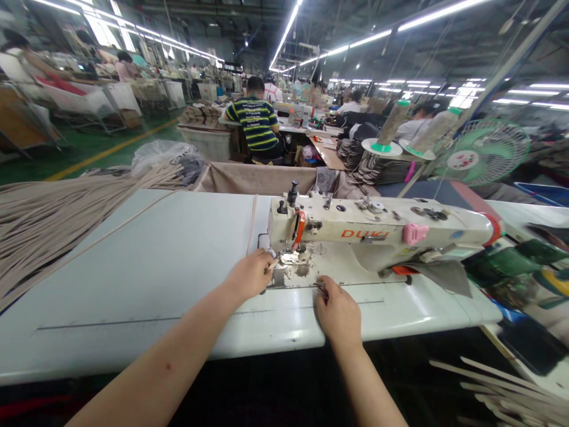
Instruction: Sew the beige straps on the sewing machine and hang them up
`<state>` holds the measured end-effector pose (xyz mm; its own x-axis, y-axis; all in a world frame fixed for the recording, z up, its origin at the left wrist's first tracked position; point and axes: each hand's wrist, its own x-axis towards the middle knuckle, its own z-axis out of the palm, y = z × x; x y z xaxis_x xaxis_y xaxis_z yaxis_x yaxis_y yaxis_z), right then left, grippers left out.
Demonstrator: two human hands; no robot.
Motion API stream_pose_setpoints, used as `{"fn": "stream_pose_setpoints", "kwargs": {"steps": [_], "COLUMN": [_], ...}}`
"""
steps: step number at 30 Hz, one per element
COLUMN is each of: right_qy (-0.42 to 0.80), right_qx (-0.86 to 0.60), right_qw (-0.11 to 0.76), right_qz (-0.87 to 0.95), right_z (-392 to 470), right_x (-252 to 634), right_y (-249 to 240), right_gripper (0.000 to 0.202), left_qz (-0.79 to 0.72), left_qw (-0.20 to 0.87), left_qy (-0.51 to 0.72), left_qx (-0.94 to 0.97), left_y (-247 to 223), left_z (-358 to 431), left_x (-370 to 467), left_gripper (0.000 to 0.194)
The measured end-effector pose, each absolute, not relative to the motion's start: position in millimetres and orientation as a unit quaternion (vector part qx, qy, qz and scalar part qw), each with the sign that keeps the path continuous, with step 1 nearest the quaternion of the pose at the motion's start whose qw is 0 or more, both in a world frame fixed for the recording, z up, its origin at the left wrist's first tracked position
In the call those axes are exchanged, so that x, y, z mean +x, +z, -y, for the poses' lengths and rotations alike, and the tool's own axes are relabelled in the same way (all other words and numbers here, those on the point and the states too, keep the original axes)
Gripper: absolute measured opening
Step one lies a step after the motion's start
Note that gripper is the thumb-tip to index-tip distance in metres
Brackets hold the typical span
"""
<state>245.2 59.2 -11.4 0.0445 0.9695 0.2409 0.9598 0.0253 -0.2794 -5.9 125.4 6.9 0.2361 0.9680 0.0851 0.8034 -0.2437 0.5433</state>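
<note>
A white industrial sewing machine point(377, 228) stands on the white table point(146, 279). My left hand point(249, 274) rests just left of the needle and pinches the end of a thin beige strip point(252, 218) that runs away over the table behind the presser foot point(290, 256). My right hand point(338, 311) lies on the worn machine bed in front of the arm, fingers curled on a small piece near the plate's edge; what it grips is too small to tell.
A big pile of beige strips point(48, 228) covers the table's left side. More strips point(502, 385) lie at lower right. Two thread cones point(393, 124) and a green fan point(486, 151) stand behind the machine. A person in a striped shirt point(256, 121) sits ahead.
</note>
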Motion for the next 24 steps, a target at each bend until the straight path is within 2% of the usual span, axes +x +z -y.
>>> {"fn": "stream_pose_setpoints", "kwargs": {"steps": [17,19,24], "right_qy": [0.019,0.023,0.024], "right_qx": [-0.691,-0.69,-0.69], "right_qw": [0.207,0.21,0.213], "right_qz": [0.692,0.692,0.691], "right_z": [-57,-57,-56], "right_x": [245,245,246], "right_y": [-11,-11,-12], "right_gripper": [0.036,0.037,0.036], "left_qz": [-0.619,-0.608,-0.592], "left_qw": [0.202,0.205,0.228], "left_qy": [0.143,0.137,0.108], "left_qx": [0.746,0.755,0.766], "left_y": [6,3,8], "left_z": [-93,-86,-66], "left_x": [37,37,36], "left_gripper": [0.014,0.02,0.05]}}
